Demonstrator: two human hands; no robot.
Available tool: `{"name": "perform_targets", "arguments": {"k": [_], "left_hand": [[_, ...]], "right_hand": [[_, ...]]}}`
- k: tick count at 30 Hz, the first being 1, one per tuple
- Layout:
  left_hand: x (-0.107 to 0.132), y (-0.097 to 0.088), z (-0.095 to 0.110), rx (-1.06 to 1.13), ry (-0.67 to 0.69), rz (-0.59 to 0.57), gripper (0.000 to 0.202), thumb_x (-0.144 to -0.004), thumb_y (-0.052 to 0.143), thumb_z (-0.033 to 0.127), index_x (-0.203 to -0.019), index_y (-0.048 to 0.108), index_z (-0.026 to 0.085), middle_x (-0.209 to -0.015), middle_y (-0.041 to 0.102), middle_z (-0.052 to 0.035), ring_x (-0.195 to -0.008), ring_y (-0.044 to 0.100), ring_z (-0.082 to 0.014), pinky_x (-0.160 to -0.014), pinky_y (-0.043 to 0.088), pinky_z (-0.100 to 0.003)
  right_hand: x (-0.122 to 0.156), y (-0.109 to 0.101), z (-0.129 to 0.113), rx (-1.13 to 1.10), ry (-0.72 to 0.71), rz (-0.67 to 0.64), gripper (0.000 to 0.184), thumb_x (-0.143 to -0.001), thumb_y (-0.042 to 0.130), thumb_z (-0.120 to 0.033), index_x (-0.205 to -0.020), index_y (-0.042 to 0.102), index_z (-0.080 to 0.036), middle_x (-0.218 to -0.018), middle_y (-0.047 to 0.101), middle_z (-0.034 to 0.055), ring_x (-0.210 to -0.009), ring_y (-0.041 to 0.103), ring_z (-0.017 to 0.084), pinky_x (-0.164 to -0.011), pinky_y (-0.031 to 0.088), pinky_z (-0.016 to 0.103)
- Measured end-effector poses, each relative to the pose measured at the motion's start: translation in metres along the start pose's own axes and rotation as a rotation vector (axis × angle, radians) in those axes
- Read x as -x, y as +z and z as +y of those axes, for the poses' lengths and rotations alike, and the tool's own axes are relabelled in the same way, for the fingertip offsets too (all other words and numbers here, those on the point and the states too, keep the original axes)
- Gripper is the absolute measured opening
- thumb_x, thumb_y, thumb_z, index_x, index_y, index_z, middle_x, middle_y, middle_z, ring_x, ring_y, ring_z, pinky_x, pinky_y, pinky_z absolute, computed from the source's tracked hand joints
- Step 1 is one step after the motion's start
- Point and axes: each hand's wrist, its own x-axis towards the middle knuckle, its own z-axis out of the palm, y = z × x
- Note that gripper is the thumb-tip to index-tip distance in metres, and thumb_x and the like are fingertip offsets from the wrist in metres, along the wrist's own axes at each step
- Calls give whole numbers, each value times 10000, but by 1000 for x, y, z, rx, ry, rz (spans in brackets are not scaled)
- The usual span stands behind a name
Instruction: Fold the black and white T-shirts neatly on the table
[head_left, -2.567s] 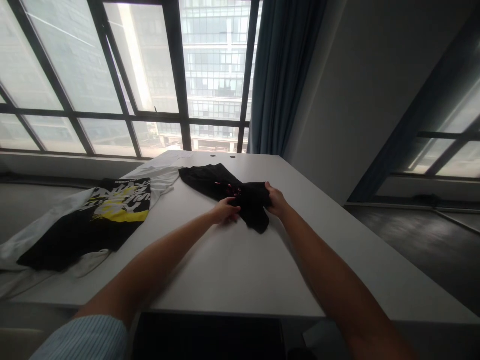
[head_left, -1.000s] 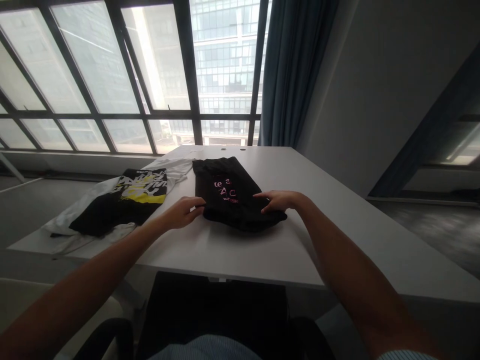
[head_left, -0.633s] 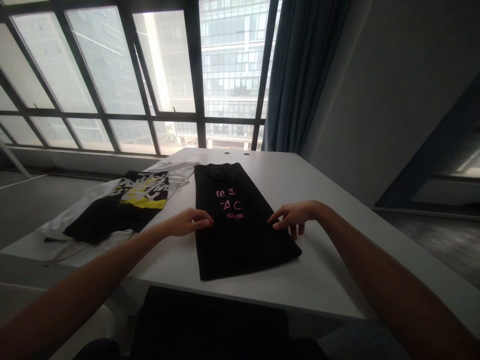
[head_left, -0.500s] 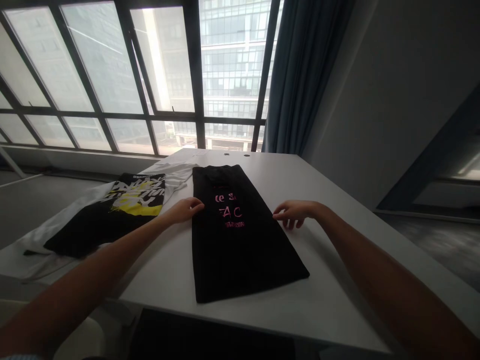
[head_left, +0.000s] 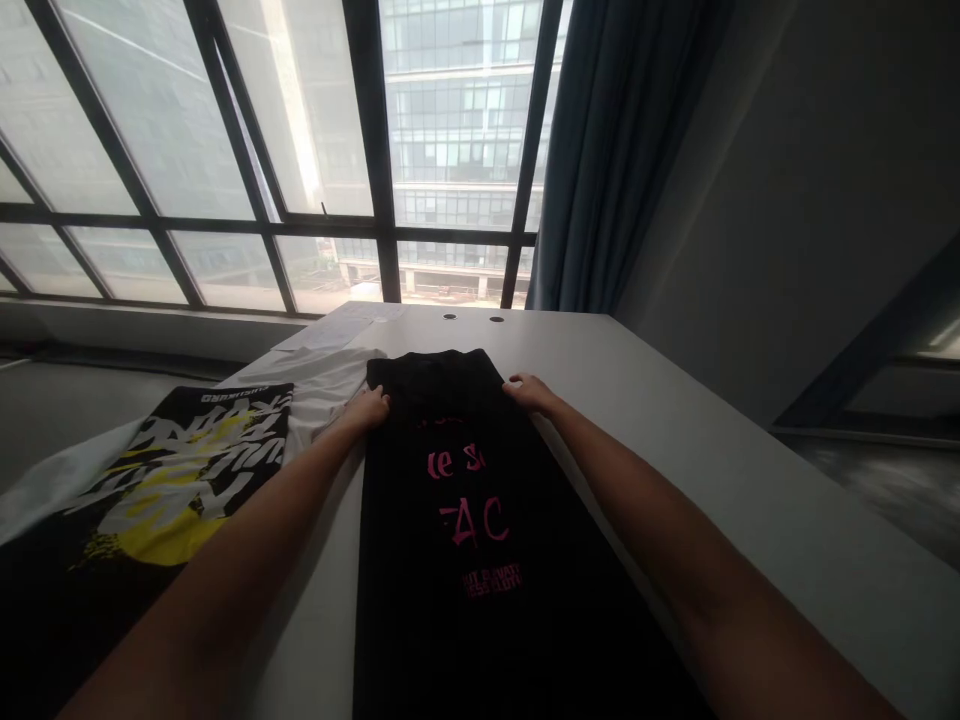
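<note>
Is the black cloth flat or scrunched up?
Mostly flat: the black cloth lies smooth along the table, pink letters facing up.

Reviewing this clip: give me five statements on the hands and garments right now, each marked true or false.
1. The left hand is at the left edge of the black garment. True.
2. The lettering on the black garment is green. False: the lettering is pink.
3. The right hand is at the black garment's near end. False: the right hand is at its right edge, near the far end.
4. The yellow-printed garment lies left of the black garment. True.
5. The table is bright red. False: it is whitish.
</note>
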Motion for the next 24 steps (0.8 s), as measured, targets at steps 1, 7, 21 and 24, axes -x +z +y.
{"name": "perform_targets", "arguments": {"k": [1,7,21,24], "left_hand": [[-6,3,-2,-4,11,4,556,-991,384,311,-1486,502,87,-1504,526,-220,-1431,459,-349,-1128,406,-454],[-23,8,-10,-35,71,6,547,-1002,330,215,-1497,491,45,-1559,473,-193,-1492,369,-312,-1217,299,-396],[-109,2,129,-27,284,11,664,-952,426,155,-1599,314,65,-1653,314,-183,-1548,240,-300,-1228,273,-433],[-122,-4,136,-30,284,49,709,-940,457,169,-1616,266,74,-1674,258,-186,-1563,172,-324,-1240,230,-481]], "right_hand": [[-14,4,-1,-15,-27,19,525,-966,606,-388,-1435,548,-158,-1271,704,124,-1002,719,184,-817,559,234],[-61,23,-7,-32,-54,53,350,-842,629,-121,-1166,754,-160,-1211,738,79,-1068,696,172,-917,519,210],[-62,-59,64,107,99,456,402,-826,561,-80,-1180,747,-121,-1247,717,127,-1210,638,253,-1095,451,313],[-72,-64,61,150,26,478,411,-905,526,-135,-1276,698,-109,-1366,642,152,-1269,591,260,-1134,403,307]]}}
